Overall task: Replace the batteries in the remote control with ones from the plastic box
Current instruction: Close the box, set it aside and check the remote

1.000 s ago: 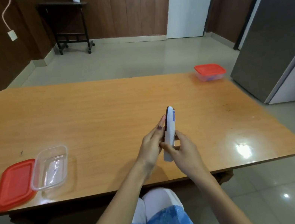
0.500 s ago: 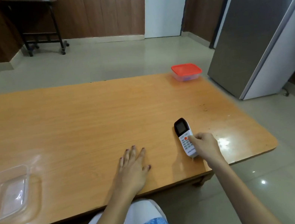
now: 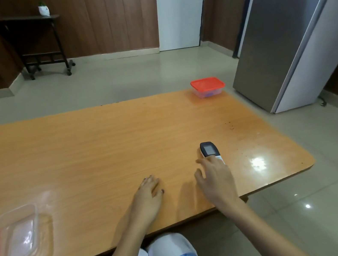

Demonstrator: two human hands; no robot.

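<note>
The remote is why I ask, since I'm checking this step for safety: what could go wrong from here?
The remote lies flat near the table's right front corner, with the right hand open over its lower end; a careless nudge might push it toward the edge. The lidded box sits at the far corner, and a stretch might tip it off.
</note>
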